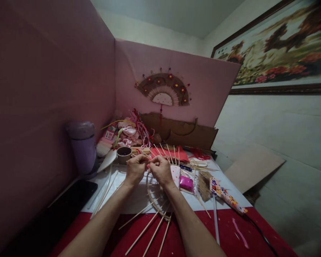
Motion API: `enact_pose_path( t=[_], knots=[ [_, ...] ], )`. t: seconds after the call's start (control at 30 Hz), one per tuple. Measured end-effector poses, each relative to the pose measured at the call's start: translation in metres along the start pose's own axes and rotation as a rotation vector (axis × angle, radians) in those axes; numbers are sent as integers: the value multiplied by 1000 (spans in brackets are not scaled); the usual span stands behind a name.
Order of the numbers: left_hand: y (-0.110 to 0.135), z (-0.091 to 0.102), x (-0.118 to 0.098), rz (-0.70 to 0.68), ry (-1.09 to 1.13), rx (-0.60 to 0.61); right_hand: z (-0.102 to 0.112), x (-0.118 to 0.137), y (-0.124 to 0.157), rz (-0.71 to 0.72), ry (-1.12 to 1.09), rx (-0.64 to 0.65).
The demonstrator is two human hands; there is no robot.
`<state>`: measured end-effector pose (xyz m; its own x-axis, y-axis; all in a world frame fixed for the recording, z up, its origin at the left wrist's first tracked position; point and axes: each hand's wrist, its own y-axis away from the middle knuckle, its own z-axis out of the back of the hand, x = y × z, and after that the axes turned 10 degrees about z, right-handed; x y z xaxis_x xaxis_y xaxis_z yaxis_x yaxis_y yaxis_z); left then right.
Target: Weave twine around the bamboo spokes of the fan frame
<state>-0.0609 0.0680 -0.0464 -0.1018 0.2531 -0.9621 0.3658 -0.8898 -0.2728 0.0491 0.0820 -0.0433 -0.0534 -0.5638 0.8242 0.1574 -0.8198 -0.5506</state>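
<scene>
My left hand [135,169] and my right hand [161,170] meet over the table, fingers pinched together on the top of a fan frame [156,201] made of thin bamboo sticks bound by a curved strip. Its sticks splay down toward me over the red cloth [227,235]. What exactly sits between the fingertips is too small to make out. A finished brown fan [164,89] with small flowers hangs on the pink board behind.
A purple tumbler [82,146] stands at left, a small brown cup [124,154] just beyond my hands. A pink packet [186,183], a patterned paper piece [226,195], loose sticks, red paper and ribbons crowd the table. A black phone [75,194] lies at left.
</scene>
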Motion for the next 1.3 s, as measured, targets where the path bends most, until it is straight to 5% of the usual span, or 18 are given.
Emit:
enact_pose_path(
  t=[0.27,0.47,0.7,1.07,1.17,1.3],
  knots=[
    [-5,-1,6,12,20,68,0,-1,-2,-64,-87,-7],
    [-4,1,1,-40,5,74,4,-6,-4,74,-9,-16],
    [-3,0,-1,-67,25,66,4,-1,-3,67,38,-46],
    [5,0,-9,-81,-118,3,0,0,0,-93,-172,20],
    [5,0,-10,-72,-140,-11,1,-1,0,-74,-83,38],
    [3,2,-9,-71,-176,-6,4,-3,0,120,205,78]
  ],
)
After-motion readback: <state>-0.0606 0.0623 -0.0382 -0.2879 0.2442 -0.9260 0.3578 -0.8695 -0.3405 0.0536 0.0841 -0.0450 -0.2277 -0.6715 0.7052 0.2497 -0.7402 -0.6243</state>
